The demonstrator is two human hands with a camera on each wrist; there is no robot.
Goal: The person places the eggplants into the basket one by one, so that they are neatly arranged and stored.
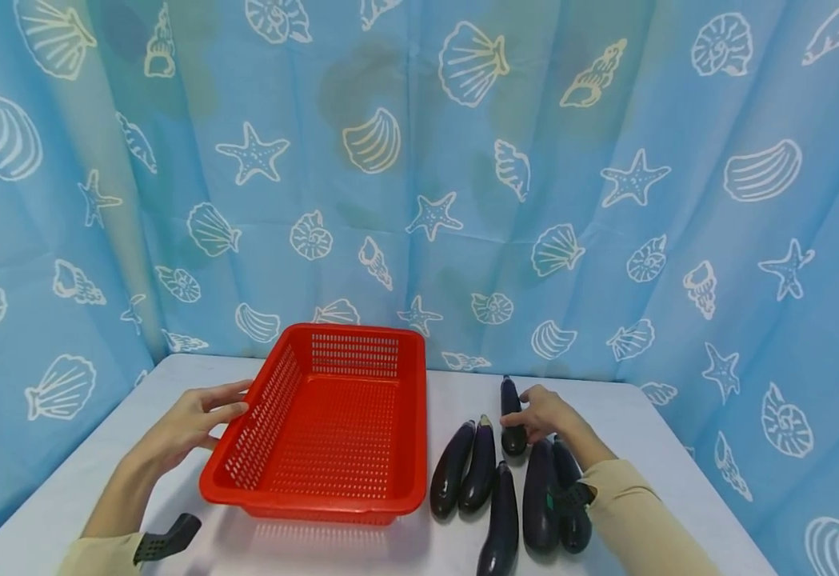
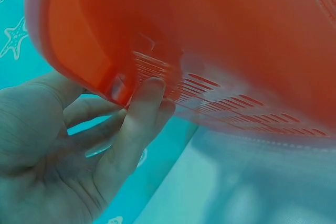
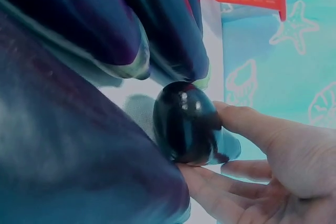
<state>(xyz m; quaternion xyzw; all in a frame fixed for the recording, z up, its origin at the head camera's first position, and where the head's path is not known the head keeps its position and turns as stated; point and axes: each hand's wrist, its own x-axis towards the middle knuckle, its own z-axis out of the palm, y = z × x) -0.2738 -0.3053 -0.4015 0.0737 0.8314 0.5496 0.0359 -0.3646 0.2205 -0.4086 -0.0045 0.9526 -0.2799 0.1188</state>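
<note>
A red plastic basket [image 1: 333, 502] with slotted walls stands on the table at centre-left, its inside bare. My left hand [image 1: 187, 424] grips the basket's left rim; in the left wrist view the fingers of that left hand [image 2: 100, 145] curl at the rim and slotted wall. To the basket's right lie several dark purple eggplants [image 1: 540, 504]. My right hand [image 1: 550, 416] pinches the farthest eggplant [image 1: 510, 404] between thumb and fingers. In the right wrist view the shiny rounded end of this eggplant [image 3: 184, 121] faces the camera, thumb on one side and fingers on the other.
Two eggplants [image 1: 453, 472] lie side by side close to the basket's right wall. Another eggplant [image 1: 501, 528] reaches toward the near edge. The white table [image 1: 203, 370] is bordered behind and at the sides by a blue curtain [image 1: 419, 272] with shell and starfish prints.
</note>
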